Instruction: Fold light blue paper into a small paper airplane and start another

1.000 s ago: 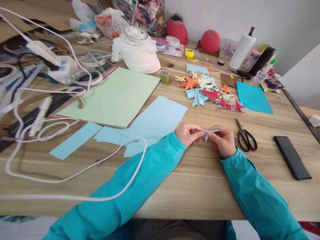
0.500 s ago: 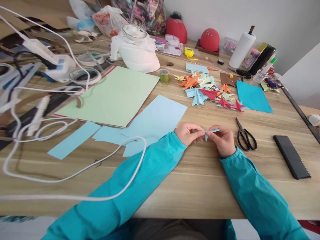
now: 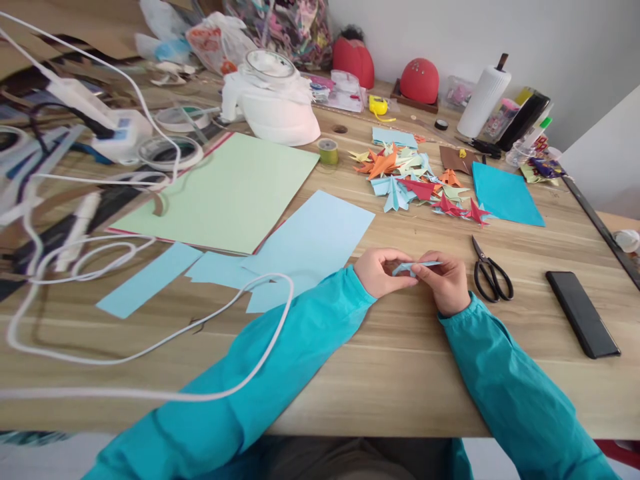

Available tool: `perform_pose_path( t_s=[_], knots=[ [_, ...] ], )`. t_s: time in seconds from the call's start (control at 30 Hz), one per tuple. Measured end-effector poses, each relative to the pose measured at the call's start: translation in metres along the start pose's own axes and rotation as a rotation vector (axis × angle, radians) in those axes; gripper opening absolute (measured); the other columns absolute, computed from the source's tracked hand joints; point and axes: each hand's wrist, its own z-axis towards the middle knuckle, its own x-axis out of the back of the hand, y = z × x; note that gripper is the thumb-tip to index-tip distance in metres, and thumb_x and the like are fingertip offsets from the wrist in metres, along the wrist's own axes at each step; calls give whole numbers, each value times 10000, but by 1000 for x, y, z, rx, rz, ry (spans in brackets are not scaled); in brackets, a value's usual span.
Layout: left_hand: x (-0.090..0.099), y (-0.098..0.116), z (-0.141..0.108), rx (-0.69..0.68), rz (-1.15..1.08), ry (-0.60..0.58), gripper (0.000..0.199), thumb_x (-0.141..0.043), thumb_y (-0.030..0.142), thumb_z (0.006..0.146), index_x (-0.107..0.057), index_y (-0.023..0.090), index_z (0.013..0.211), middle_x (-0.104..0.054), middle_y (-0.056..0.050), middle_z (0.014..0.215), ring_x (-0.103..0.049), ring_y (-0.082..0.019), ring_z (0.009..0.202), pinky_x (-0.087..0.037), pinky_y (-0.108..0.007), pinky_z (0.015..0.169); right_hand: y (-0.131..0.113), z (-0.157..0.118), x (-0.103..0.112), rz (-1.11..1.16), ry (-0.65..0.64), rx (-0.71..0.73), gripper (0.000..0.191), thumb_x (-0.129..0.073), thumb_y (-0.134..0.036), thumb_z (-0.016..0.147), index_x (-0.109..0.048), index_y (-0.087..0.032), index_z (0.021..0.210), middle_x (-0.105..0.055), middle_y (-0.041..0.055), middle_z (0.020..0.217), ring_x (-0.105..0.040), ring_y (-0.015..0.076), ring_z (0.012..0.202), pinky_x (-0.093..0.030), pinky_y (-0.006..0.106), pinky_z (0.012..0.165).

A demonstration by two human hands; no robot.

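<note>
Folded paper in work at a counter (image 3: 395, 380), with clock positions read from the piece in the hands and 12 at the far side. At the centre, a small light-blue folded paper (image 3: 402, 268) is held just above the wood. The right hand (image 3: 447, 281), at 3 o'clock, pinches it narrowly between thumb and fingers. The left hand (image 3: 376, 272), at 9 o'clock, has thumb and fingers somewhat apart around the paper's other end; whether its fingertips grip cannot be told.

Between 12 and 1 o'clock lies a heap of folded figures (image 3: 393, 193) in orange, red, pale green, yellow and light blue; these appear complete. Beyond them, at 12 o'clock, rests a flat light-blue stack (image 3: 395, 138), apparently unshaped. The piece in hand seems part-way: creased into a slim form, but not spread like the blue figure in the heap. Its exact fold is hidden by the fingers.

Unfolded stock lies flat: a large light-blue sheet (image 3: 320, 230) and a pale green sheet (image 3: 225, 193) at 10 o'clock, a light-blue strip (image 3: 149, 280) at 9 and a turquoise sheet (image 3: 507, 193) at 2. Scissors (image 3: 493, 279) lie at 3 o'clock, untouched, just beside the right hand.
</note>
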Motion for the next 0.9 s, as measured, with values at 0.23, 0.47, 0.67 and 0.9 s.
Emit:
perform_pose_path(
  t_s=[0.23, 0.47, 0.67, 0.9],
  knots=[
    [-5, 0, -1, 80, -134, 9, 287, -784, 217, 510, -662, 103, 743, -657, -24, 625, -598, -122, 570, -501, -236, 562, 0, -1, -2, -8, 13, 27, 187, -769, -338, 617, -653, -193, 633, -636, -4, 604, -577, 126, 558, -473, 256, 526],
    [-5, 1, 2, 165, -352, -25, 436, -828, 189, 423, -630, 83, 798, -643, -10, 561, -616, -134, 533, -527, -244, 494, 0, 0, -3, -43, 66, 55, 183, -753, -358, 636, -666, -201, 670, -668, 8, 644, -600, 141, 588, -492, 273, 551],
    [-5, 3, 2, 161, -370, -50, 467, -836, 145, 378, -637, 80, 795, -605, 29, 524, -569, -90, 470, -518, -211, 459, 6, 1, -2, -30, 119, 21, 176, -761, -337, 624, -663, -198, 670, -663, 4, 616, -592, 136, 555, -492, 269, 524],
    [-6, 5, 0, 171, -293, -29, 386, -826, 282, 475, -640, 85, 750, -643, -12, 548, -598, -110, 492, -528, -224, 484, 1, 0, -4, -8, 62, 31, 196, -755, -359, 633, -648, -196, 660, -667, 5, 623, -593, 134, 528, -492, 267, 489]
  ],
)
